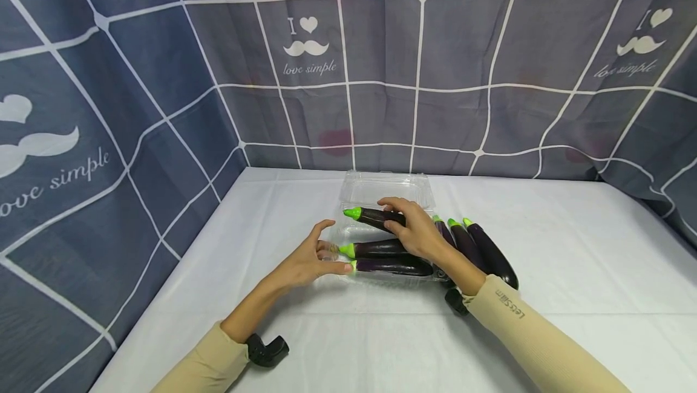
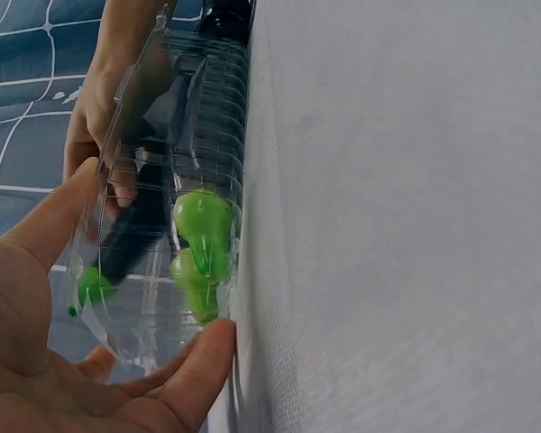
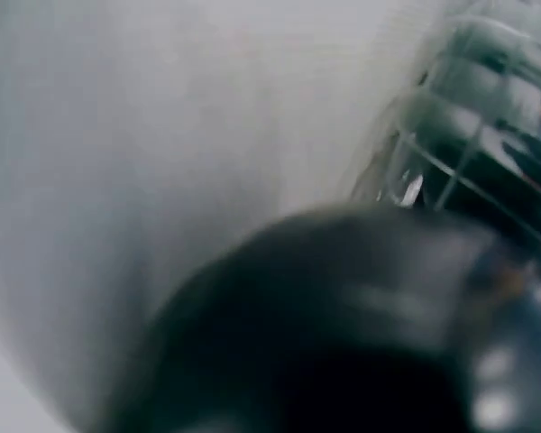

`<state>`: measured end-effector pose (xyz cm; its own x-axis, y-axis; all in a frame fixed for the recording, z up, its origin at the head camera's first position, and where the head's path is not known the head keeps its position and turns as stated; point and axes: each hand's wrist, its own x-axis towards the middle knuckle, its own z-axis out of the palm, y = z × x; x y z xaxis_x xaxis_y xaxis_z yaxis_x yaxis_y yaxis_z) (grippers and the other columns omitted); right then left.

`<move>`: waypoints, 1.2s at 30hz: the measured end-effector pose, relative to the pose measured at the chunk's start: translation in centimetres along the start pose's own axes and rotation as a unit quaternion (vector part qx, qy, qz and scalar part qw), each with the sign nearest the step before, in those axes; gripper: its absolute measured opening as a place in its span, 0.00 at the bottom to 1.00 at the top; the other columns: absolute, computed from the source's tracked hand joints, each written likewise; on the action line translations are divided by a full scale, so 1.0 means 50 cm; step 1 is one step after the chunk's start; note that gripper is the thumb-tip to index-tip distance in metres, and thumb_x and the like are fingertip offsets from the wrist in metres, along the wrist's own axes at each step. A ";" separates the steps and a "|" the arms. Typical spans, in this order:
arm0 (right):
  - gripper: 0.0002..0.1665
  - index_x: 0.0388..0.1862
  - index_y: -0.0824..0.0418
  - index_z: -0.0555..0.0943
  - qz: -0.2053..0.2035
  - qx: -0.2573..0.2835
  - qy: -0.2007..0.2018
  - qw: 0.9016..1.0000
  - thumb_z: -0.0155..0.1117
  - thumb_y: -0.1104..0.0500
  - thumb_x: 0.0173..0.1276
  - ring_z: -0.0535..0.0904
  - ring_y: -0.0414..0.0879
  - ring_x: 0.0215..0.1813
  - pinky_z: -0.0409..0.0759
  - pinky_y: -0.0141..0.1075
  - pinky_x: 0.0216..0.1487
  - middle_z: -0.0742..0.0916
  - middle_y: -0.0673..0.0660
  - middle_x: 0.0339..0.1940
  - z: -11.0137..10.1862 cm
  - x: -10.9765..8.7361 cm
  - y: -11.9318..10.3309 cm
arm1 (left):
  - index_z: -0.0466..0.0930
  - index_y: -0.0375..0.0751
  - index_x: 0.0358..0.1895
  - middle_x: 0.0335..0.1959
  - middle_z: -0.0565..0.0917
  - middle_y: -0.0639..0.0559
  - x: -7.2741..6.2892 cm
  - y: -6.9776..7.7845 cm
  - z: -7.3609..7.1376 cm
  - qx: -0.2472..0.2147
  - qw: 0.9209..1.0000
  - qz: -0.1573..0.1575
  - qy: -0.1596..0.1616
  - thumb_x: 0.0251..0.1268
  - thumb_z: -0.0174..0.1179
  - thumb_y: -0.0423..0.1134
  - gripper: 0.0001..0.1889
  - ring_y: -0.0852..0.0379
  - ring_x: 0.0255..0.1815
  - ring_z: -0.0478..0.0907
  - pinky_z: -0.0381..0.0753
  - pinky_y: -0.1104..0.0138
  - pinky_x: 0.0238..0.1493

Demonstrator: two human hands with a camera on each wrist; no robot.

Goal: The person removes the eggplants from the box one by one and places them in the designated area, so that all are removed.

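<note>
In the head view, my right hand [image 1: 418, 228] grips an eggplant [image 1: 376, 217] with a bright green stem over a clear plastic clamshell container [image 1: 348, 233]. Two more eggplants [image 1: 394, 266] lie side by side along the container's near side, stems to the left. My left hand [image 1: 307, 260] is spread at the container's left end, thumb by the near corner. The left wrist view shows the fingers of my left hand [image 2: 117, 388] extended against the container's end wall [image 2: 153, 307], green stems visible through the plastic. Blurred dark shapes fill much of the right wrist view.
Several eggplants [image 1: 492, 254] lie on the white cloth just right of the container. The container's raised lid [image 1: 386, 187] leans back at the far side. A grey checked curtain [image 1: 381, 109] stands behind the table and along its left.
</note>
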<state>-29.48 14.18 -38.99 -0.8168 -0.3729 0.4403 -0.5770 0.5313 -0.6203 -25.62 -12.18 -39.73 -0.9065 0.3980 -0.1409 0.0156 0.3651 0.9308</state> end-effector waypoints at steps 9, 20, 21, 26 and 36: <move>0.24 0.63 0.59 0.76 -0.031 0.008 0.035 0.999 0.60 0.72 0.70 0.76 0.54 0.50 0.73 0.52 0.51 0.80 0.61 0.50 -0.003 0.002 -0.003 | 0.46 0.50 0.78 0.58 0.73 0.37 -0.001 -0.001 -0.001 0.000 1.000 0.001 -0.001 0.52 0.76 0.47 0.55 0.45 0.60 0.73 0.75 0.51 0.51; 0.23 0.62 0.62 0.80 -0.022 0.004 0.035 0.999 0.48 0.74 0.75 0.76 0.55 0.50 0.74 0.48 0.49 0.79 0.63 0.54 -0.011 0.008 -0.003 | 0.46 0.51 0.78 0.60 0.71 0.37 -0.001 -0.002 0.000 0.006 1.000 -0.001 0.001 0.52 0.76 0.48 0.55 0.42 0.65 0.70 0.73 0.48 0.54; 0.23 0.62 0.62 0.80 -0.018 0.001 0.031 0.999 0.47 0.74 0.75 0.76 0.55 0.51 0.74 0.49 0.51 0.80 0.64 0.54 -0.013 0.010 -0.004 | 0.46 0.51 0.78 0.60 0.71 0.37 -0.001 -0.002 0.000 0.007 1.000 -0.001 0.002 0.52 0.76 0.48 0.55 0.42 0.65 0.70 0.73 0.48 0.54; 0.23 0.66 0.61 0.76 0.029 0.017 0.010 0.999 0.44 0.70 0.78 0.74 0.55 0.49 0.71 0.49 0.50 0.80 0.63 0.54 -0.027 0.015 -0.012 | 0.46 0.53 0.78 0.59 0.72 0.39 -0.005 0.000 -0.001 0.011 1.000 -0.005 0.007 0.50 0.76 0.48 0.56 0.44 0.64 0.71 0.72 0.49 0.54; 0.32 0.74 0.55 0.67 0.112 0.076 -0.031 0.990 0.57 0.63 0.72 0.73 0.59 0.59 0.75 0.50 0.50 0.74 0.64 0.66 -0.045 0.005 -0.013 | 0.47 0.53 0.78 0.59 0.72 0.40 -0.004 0.001 0.000 0.007 1.000 -0.011 0.014 0.48 0.78 0.48 0.57 0.44 0.65 0.70 0.72 0.48 0.55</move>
<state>-29.29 15.47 -37.01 -0.9202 -0.3076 0.2420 -0.3708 0.4872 -0.7907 -25.43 -12.23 -39.68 -0.9178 0.3671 -0.1511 0.0019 0.3846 0.9231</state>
